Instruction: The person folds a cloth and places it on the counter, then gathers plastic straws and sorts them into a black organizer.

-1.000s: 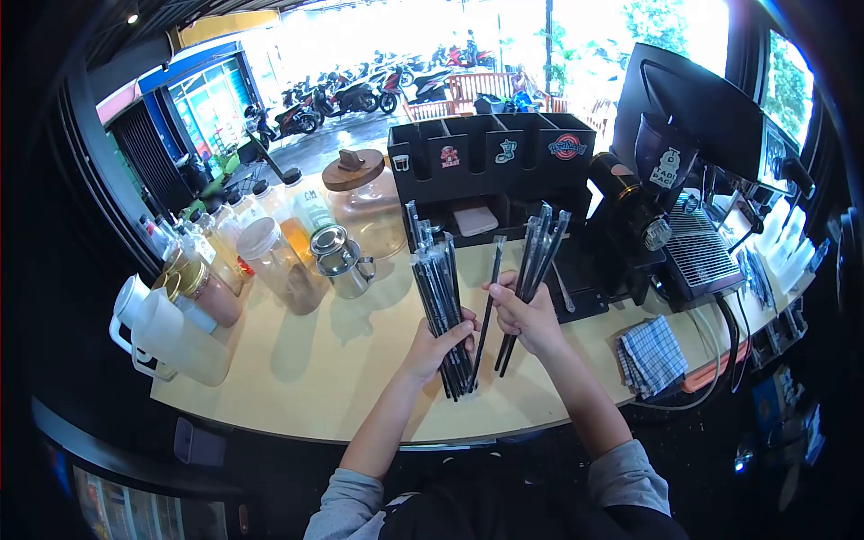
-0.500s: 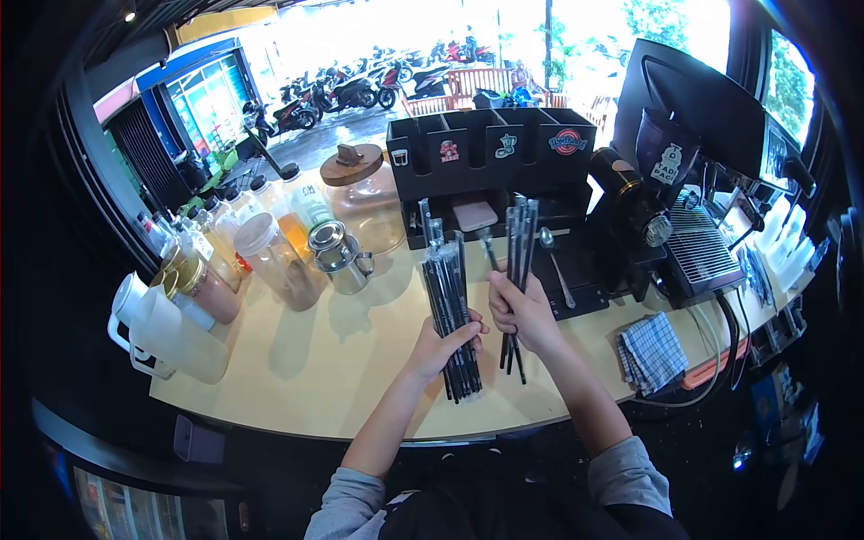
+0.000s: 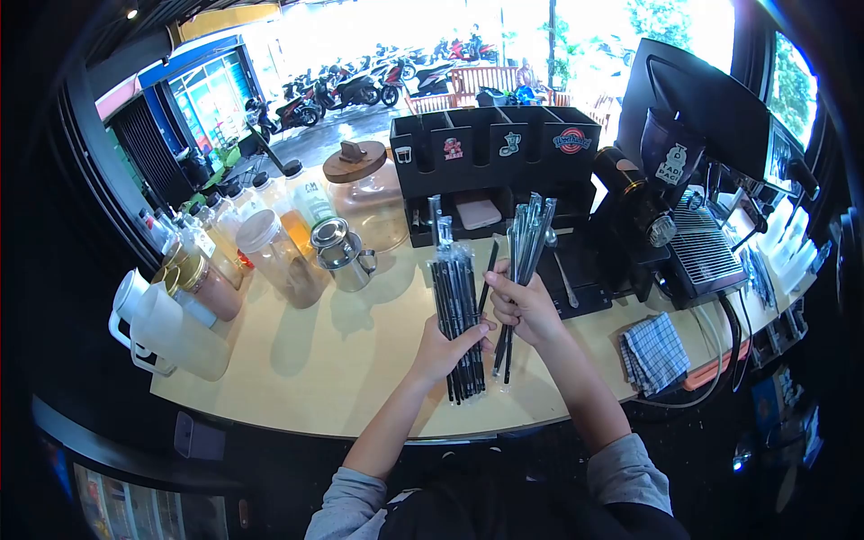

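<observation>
My left hand is closed around a thick bundle of black drinking straws in clear plastic wrappers. A couple of them stick up above the rest. Just to the right, my right hand grips a smaller, fanned bunch of wrapped straws. One straw leans apart from that bunch, near my right thumb. Both bunches are held roughly upright above the wooden counter, with their lower ends close together. Palms and some fingers are hidden behind the straws.
Behind the straws stands a black compartment organizer. A spoon lies right of my hands, near the coffee grinder and espresso machine. Leftward are a metal pot, glass jar, jugs and bottles. A checked cloth lies at right.
My right hand has shifted slightly left, nearer the left bundle. Its straws now look more fanned out, with one tilted apart. My left hand keeps its hold.
</observation>
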A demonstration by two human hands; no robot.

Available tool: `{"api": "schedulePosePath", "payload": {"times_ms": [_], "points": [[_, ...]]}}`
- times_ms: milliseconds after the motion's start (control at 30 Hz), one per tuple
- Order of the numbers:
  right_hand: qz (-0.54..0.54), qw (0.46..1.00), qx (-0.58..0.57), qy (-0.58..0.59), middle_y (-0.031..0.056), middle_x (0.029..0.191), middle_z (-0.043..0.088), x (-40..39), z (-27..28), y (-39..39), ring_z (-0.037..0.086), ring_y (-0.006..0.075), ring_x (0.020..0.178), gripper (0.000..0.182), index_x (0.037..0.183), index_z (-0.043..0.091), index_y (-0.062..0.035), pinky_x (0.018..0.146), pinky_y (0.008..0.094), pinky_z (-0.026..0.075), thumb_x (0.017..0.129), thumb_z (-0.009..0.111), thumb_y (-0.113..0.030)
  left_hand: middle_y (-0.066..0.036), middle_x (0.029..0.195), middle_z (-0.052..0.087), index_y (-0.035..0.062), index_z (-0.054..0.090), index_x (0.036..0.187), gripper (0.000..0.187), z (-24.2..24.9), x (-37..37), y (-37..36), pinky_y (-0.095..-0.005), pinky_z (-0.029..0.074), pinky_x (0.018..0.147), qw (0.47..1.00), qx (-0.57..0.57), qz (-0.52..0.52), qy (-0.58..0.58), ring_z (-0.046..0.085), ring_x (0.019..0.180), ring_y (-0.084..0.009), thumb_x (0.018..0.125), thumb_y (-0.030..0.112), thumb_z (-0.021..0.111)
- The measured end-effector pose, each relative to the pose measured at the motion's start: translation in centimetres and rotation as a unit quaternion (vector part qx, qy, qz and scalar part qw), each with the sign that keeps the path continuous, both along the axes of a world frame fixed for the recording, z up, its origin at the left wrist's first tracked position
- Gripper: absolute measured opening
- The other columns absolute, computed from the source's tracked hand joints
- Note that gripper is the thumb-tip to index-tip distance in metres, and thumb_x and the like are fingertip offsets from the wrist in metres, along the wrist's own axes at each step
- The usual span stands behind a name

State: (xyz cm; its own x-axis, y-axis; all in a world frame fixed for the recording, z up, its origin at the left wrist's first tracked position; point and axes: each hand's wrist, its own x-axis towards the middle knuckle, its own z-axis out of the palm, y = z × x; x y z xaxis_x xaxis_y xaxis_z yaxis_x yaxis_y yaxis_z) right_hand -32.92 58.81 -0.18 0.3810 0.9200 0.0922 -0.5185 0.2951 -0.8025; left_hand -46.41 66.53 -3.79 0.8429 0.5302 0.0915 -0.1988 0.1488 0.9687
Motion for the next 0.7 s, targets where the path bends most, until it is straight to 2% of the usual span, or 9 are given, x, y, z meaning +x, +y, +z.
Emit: {"api": "schedulePosePath", "payload": {"times_ms": [167, 233, 367, 400, 467, 567, 600, 667, 700], "points": [[-0.048, 0.999, 0.013, -0.007, -0.006, 0.054, 0.035, 0.5, -0.2, 0.3, 0.032, 0.0023, 0.041, 0.013, 0.087, 0.047, -0.0075, 0.038, 0.0193, 0.025, 0.085, 0.057, -0.015, -0.012, 0.084, 0.062, -0.0033, 0.053, 0.092, 0.018, -0.9, 0.5, 0.8, -0.028, 0.052, 0.064, 0.995, -0.08, 0.053, -0.037, 0.063, 0.072, -0.0182, 0.08, 0.007, 0.06], [-0.21, 0.975, 0.063, -0.041, -0.0055, 0.055, 0.035, 1.1, 0.2, 0.6, 0.034, 0.0031, 0.042, 0.012, 0.085, 0.046, -0.0079, 0.039, 0.0193, 0.027, 0.086, 0.055, -0.015, -0.013, 0.085, 0.062, -0.0029, 0.053, 0.092, 0.017, -1.0, 0.5, 1.1, -0.0288, 0.053, 0.064, 0.986, -0.128, 0.099, -0.041, 0.063, 0.073, -0.0189, 0.08, 0.007, 0.06], [-0.303, 0.942, 0.089, -0.118, 0.0004, 0.06, 0.046, 3.1, 0.2, 0.8, 0.04, 0.0048, 0.044, 0.019, 0.091, 0.045, -0.0051, 0.039, 0.0208, 0.031, 0.092, 0.044, -0.024, -0.013, 0.083, 0.061, -0.0006, 0.051, 0.092, 0.018, -1.3, -0.1, 1.6, -0.0304, 0.053, 0.064, 0.993, -0.096, 0.068, -0.02, 0.062, 0.071, -0.0192, 0.08, 0.01, 0.06], [-0.303, 0.941, 0.089, -0.118, 0.0004, 0.06, 0.046, 2.6, 0.6, 0.5, 0.04, 0.0048, 0.044, 0.019, 0.091, 0.045, -0.0051, 0.039, 0.0208, 0.031, 0.092, 0.044, -0.024, -0.013, 0.083, 0.061, -0.0006, 0.051, 0.092, 0.018, -1.2, -0.1, 1.5, -0.0304, 0.053, 0.064, 0.993, -0.097, 0.068, -0.02, 0.062, 0.071, -0.0192, 0.08, 0.01, 0.06], [-0.185, 0.972, 0.04, -0.14, 0.002, 0.062, 0.045, 1.0, 1.6, -0.5, 0.04, 0.0068, 0.041, 0.019, 0.088, 0.049, -0.0049, 0.036, 0.022, 0.033, 0.091, 0.045, -0.023, -0.012, 0.084, 0.062, -0.0018, 0.053, 0.092, 0.019, -0.9, -0.1, 1.2, -0.0299, 0.053, 0.066, 0.997, -0.063, 0.035, -0.015, 0.063, 0.074, -0.0177, 0.081, 0.012, 0.061], [-0.108, 0.969, -0.089, -0.201, -0.0001, 0.059, 0.046, -0.2, 1.1, -0.6, 0.041, 0.0044, 0.04, 0.018, 0.094, 0.05, -0.0022, 0.034, 0.0183, 0.03, 0.084, 0.057, -0.015, -0.012, 0.084, 0.062, -0.0019, 0.053, 0.092, 0.02, -1.0, 0.3, 0.9, -0.029, 0.053, 0.064, 0.997, -0.065, 0.021, -0.021, 0.062, 0.071, -0.0172, 0.08, 0.011, 0.062], [-0.109, 0.969, -0.089, -0.201, -0.0001, 0.059, 0.046, -0.5, 1.0, -0.4, 0.041, 0.0044, 0.04, 0.018, 0.094, 0.05, -0.0022, 0.034, 0.0183, 0.03, 0.084, 0.057, -0.015, -0.012, 0.084, 0.062, -0.0019, 0.053, 0.092, 0.02, -0.9, 0.4, 0.7, -0.029, 0.053, 0.064, 0.997, -0.065, 0.02, -0.02, 0.062, 0.071, -0.0172, 0.08, 0.011, 0.062], [-0.114, 0.935, -0.034, -0.335, -0.0009, 0.057, 0.049, -0.9, 0.5, 0.0, 0.042, 0.0024, 0.043, 0.023, 0.09, 0.051, -0.0002, 0.035, 0.0166, 0.028, 0.078, 0.066, -0.013, -0.011, 0.081, 0.06, -0.0003, 0.051, 0.09, 0.017, -0.7, 0.6, 0.5, -0.0297, 0.052, 0.062, 0.999, -0.038, 0.008, -0.029, 0.062, 0.069, -0.0185, 0.079, 0.008, 0.062], [-0.115, 0.935, -0.034, -0.335, -0.0009, 0.057, 0.049, -1.0, 0.2, 0.2, 0.042, 0.0024, 0.043, 0.023, 0.09, 0.051, -0.0002, 0.035, 0.0166, 0.028, 0.078, 0.066, -0.013, -0.011, 0.081, 0.06, -0.0003, 0.051, 0.09, 0.017, -0.6, 0.6, 0.4, -0.0297, 0.052, 0.062, 0.999, -0.038, 0.007, -0.028, 0.062, 0.069, -0.0185, 0.079, 0.008, 0.062]]}}
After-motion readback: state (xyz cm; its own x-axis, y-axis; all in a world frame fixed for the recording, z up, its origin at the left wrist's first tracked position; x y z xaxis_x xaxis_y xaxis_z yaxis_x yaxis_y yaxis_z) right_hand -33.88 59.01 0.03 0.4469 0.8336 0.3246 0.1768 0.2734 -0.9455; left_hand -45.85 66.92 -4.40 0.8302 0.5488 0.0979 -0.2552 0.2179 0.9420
